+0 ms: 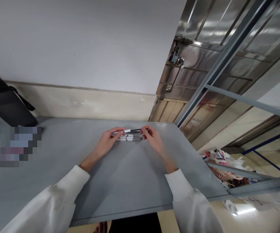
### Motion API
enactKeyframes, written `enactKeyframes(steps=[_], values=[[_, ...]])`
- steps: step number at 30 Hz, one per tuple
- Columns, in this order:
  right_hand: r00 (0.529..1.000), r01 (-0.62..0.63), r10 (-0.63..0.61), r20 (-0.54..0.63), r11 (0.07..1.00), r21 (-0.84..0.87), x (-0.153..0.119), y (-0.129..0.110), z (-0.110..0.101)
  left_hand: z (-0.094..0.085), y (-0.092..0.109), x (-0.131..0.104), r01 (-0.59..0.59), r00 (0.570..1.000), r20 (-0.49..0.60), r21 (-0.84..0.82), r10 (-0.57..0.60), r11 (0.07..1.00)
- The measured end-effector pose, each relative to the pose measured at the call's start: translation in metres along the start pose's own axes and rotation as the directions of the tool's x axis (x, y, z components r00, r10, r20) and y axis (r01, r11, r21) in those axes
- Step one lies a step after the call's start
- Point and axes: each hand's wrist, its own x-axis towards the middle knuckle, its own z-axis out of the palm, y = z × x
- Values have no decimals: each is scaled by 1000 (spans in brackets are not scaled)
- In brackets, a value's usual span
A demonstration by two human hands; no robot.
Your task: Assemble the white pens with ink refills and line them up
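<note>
Near the far edge of the grey table, a slim white-and-black pen (127, 131) is held level between my two hands. My left hand (106, 141) pinches its white end. The fingers of my right hand (153, 137) are closed on its dark end. Just below it, several similar white-and-grey pens (129, 139) lie side by side on the tabletop. My fingertips partly hide the ends of these pens and of the held one.
The grey table (125, 184) meets a wall behind. At left are a black case with a strap (11, 103) and a blurred-out item (14, 145). A metal post (203, 87) rises at the right corner; bags and a pink basket (223, 173) lie beyond the right edge.
</note>
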Motion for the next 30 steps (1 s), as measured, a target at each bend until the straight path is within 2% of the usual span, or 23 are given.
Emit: enactKeyframes(steps=[9,23,30], values=[[999,11,-12,35,999,36,-6,-7,12,3,4,-2,-4,1000,23,-18,5,1000],[997,9,-16,69,995,97,-8,-14,14,3,6,-2,-27,1000,-3,-9,27,1000],[996,14,-19,89,998,60,-8,-11,14,2,6,-2,-28,1000,-3,-1,28,1000]])
